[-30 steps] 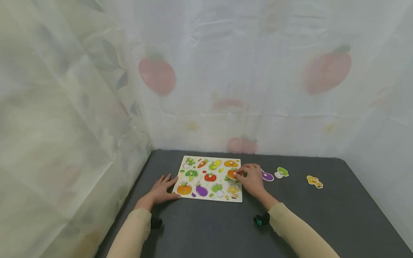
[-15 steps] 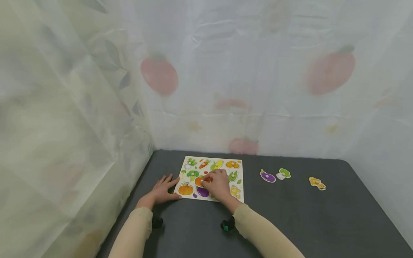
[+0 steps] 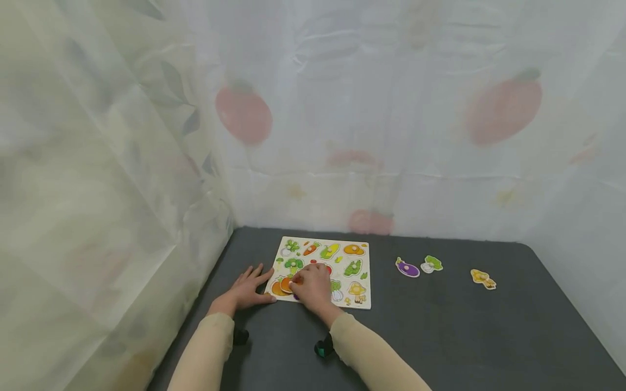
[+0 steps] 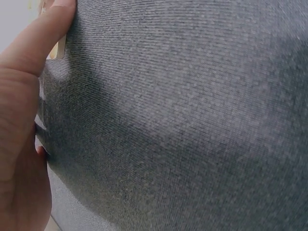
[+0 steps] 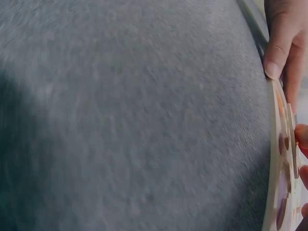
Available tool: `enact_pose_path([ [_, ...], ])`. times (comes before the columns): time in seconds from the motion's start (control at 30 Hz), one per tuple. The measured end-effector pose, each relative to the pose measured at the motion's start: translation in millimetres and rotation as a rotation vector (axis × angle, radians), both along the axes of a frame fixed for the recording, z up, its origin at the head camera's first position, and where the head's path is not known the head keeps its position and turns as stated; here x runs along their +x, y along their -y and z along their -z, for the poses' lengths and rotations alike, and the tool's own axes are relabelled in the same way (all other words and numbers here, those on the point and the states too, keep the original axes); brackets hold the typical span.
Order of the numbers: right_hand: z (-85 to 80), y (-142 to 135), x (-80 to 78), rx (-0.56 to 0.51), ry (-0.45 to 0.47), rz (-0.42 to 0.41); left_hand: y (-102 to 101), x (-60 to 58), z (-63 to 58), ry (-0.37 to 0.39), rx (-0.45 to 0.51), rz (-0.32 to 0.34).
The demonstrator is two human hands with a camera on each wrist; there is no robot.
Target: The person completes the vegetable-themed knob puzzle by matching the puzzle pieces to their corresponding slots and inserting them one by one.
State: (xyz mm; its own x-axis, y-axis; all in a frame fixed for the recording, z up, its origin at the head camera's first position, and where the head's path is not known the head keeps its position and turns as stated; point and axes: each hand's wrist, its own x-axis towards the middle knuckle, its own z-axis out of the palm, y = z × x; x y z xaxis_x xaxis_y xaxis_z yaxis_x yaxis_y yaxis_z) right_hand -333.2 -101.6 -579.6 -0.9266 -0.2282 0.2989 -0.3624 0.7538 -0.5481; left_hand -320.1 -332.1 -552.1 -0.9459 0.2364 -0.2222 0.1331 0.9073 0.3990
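Note:
A light wooden knob puzzle board (image 3: 367, 259) with vegetable pictures lies on the table. My left hand (image 3: 244, 290) rests at its left side, fingers spread, thumb along the front left corner. My right hand (image 3: 314, 288) pinches an orange pumpkin puzzle piece (image 3: 286, 284) by its knob. The piece overlaps the pumpkin picture (image 3: 276, 289) at the board's front left, offset to its right. From the right wrist, the piece (image 5: 292, 134) shows edge-on close over the board, near my left thumb (image 5: 273, 67). My right hand covers the eggplant picture and part of the tomato.
To the right of the board lie an eggplant piece (image 3: 408, 268), a green-and-white bok choy piece (image 3: 431, 264) and a yellow mushroom piece (image 3: 483, 279). The dark grey table (image 3: 440, 336) meets a pale printed curtain (image 3: 415, 136) at the back.
My right hand has carried the pumpkin piece leftward across the board, from its right side to the front left corner. My left hand has stayed at the board's left edge.

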Motion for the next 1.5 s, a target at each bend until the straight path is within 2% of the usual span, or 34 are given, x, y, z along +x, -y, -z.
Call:
enact_pose_path([
  [0.33,12.3,14.2,4.2,-0.020,-0.057,-0.004,2.0,-2.2,6.6,0.003,-0.004,-0.021],
  [0.57,14.1,20.8,4.0,-0.034,-0.105,-0.002,8.0,-9.4,21.3,-0.009,0.008,-0.028],
  [0.67,16.8,24.6,2.8,-0.030,-0.082,0.002,7.1,-8.2,19.7,-0.018,0.018,-0.020],
  [0.8,19.5,29.1,2.7,-0.023,-0.034,0.009,2.3,-2.6,10.0,-0.012,0.001,-0.018],
  [0.97,18.8,30.5,3.2,-0.026,-0.021,0.011,-1.1,0.2,2.6,-0.001,-0.017,-0.028],
  [1.2,13.2,28.1,4.8,-0.017,-0.009,0.001,-1.8,0.4,2.7,-0.003,-0.001,-0.021],
  [1.5,8.5,26.5,6.5,0.067,-0.062,-0.007,3.1,0.0,8.7,-0.033,0.022,0.001],
])
